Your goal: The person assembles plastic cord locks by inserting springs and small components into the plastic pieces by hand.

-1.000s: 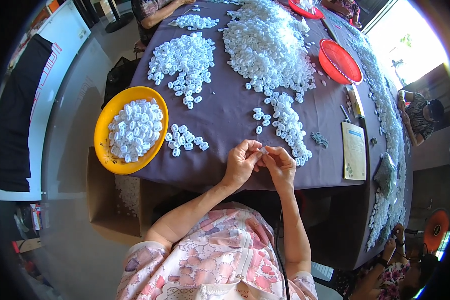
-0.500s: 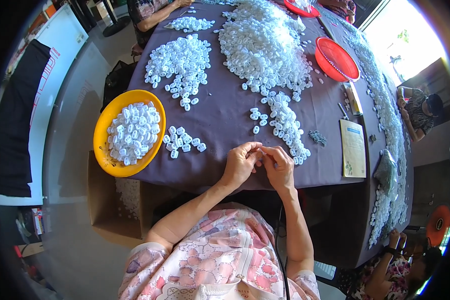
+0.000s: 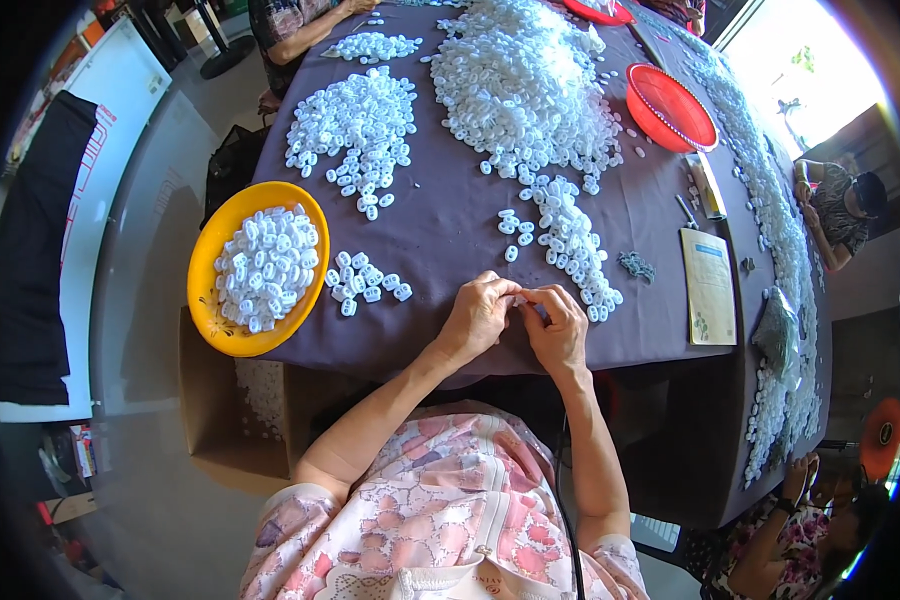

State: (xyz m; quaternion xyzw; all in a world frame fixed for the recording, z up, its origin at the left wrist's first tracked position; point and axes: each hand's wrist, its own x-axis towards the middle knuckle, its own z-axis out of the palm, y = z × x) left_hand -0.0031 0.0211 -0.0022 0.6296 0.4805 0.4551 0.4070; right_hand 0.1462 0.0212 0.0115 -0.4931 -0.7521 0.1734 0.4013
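Note:
My left hand [image 3: 478, 318] and my right hand [image 3: 558, 325] meet above the table's near edge, fingertips pinched together. A tiny pale bit shows between them, but the fingers hide most of it. Just beyond my right hand, a trail of small white oval plastic pieces [image 3: 573, 240] runs back to a large heap [image 3: 515, 90]. A few loose oval pieces [image 3: 511, 225] lie left of that trail. Further left sits a small cluster of white pieces [image 3: 362, 278] with dark marks, beside a yellow bowl [image 3: 206, 310] filled with similar ones.
Another heap of white pieces [image 3: 350, 130] lies at the far left. To the right are a red basket [image 3: 660, 110], a booklet [image 3: 708, 285] and a grey-green tangle [image 3: 635, 266]. Below the bowl stands an open cardboard box [image 3: 210, 420]. Other people sit around the dark-covered table [image 3: 440, 220].
Both hands remain joined at nearly the same spot; the fingers have shifted slightly, with the left hand's raised a little. The view has moved slightly. The piles look unchanged.

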